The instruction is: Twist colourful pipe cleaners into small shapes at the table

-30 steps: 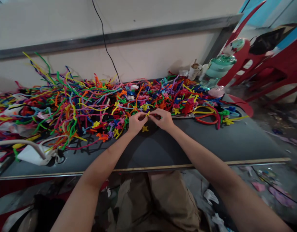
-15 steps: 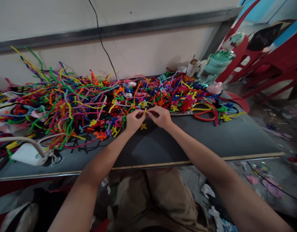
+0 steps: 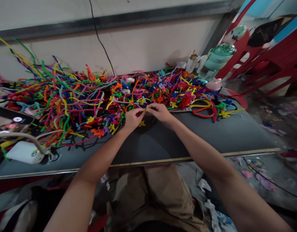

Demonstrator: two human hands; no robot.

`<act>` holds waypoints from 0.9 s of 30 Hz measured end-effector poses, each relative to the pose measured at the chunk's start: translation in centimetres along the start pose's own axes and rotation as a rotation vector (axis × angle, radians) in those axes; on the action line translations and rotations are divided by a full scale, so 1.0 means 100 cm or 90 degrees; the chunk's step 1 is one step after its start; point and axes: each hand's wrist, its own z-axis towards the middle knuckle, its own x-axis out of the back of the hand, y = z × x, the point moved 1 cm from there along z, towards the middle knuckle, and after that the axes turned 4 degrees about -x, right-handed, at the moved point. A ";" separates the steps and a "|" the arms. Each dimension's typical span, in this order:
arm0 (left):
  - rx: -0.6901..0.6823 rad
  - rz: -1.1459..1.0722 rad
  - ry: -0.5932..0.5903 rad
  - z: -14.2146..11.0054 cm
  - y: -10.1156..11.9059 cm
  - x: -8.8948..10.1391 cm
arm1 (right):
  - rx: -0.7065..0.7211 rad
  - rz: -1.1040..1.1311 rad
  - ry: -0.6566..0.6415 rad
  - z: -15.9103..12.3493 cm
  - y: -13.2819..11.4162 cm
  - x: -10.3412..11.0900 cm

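My left hand [image 3: 134, 118] and my right hand [image 3: 160, 112] meet at the front edge of the pile, thumbs and fingers pinched together. Between the fingertips is a small yellow pipe cleaner piece [image 3: 146, 110], mostly hidden by the fingers. Just below them a yellow pipe cleaner flower [image 3: 142, 123] lies on the dark tabletop. Right behind the hands spreads a heap of coloured pipe cleaners [image 3: 85, 96], many of them bent into small flower shapes. To the right of my right hand lie scissors with red and yellow handles [image 3: 203, 112].
A white power adapter or box with a cable [image 3: 26, 153] sits at the front left of the grey table [image 3: 148, 145]. At the back right stand a paper cup [image 3: 193, 63] and a green transparent figure-shaped bottle [image 3: 218, 58]. Red chairs [image 3: 271, 61] and a littered floor lie beyond the right end.
My hands keep pinching the yellow pipe cleaner at nearly the same spot; less of it shows between the fingers. The view has shifted slightly, revealing more of the table's left end.
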 end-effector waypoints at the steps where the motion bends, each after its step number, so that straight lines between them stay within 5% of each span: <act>1: -0.014 0.004 -0.013 0.000 0.001 0.000 | -0.043 0.053 -0.051 0.001 0.003 0.002; 4: -0.038 0.007 -0.037 -0.001 0.002 -0.001 | -0.139 0.164 -0.138 0.002 0.009 0.005; 14: 0.153 -0.135 0.048 0.003 -0.012 -0.004 | -0.095 0.154 0.120 0.001 0.010 -0.009; 27: 0.147 -0.169 0.022 0.004 -0.012 -0.005 | -0.054 0.084 0.133 -0.003 0.009 -0.009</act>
